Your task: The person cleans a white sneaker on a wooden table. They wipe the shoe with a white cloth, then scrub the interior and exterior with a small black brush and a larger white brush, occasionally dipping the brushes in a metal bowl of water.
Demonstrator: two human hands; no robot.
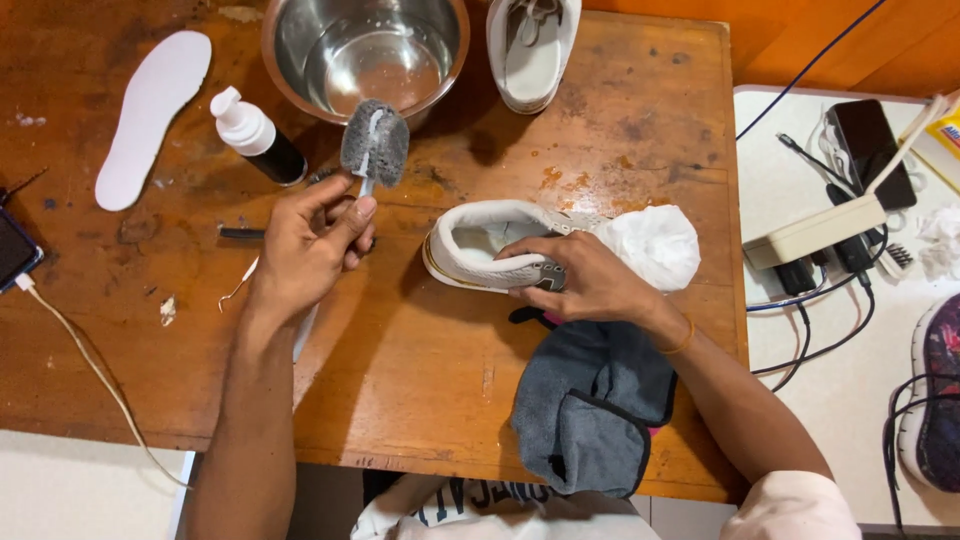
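Note:
My left hand (310,245) grips the handle of a grey sponge brush (375,142), its head pointing up toward the steel bowl (290,45). My right hand (585,280) rests on the side of a white sneaker (480,245) lying on the wooden table (420,370), holding it down. The sneaker's toe is covered by white tissue or foam (650,245). A grey cloth (590,400) lies under my right forearm near the table's front edge.
A white insole (150,115) and a pump bottle (255,135) lie at the back left. A second white sneaker (530,45) stands beside the bowl. A phone with cable (15,255) is at the left edge. A side table (850,380) holds a power strip, cables and a phone.

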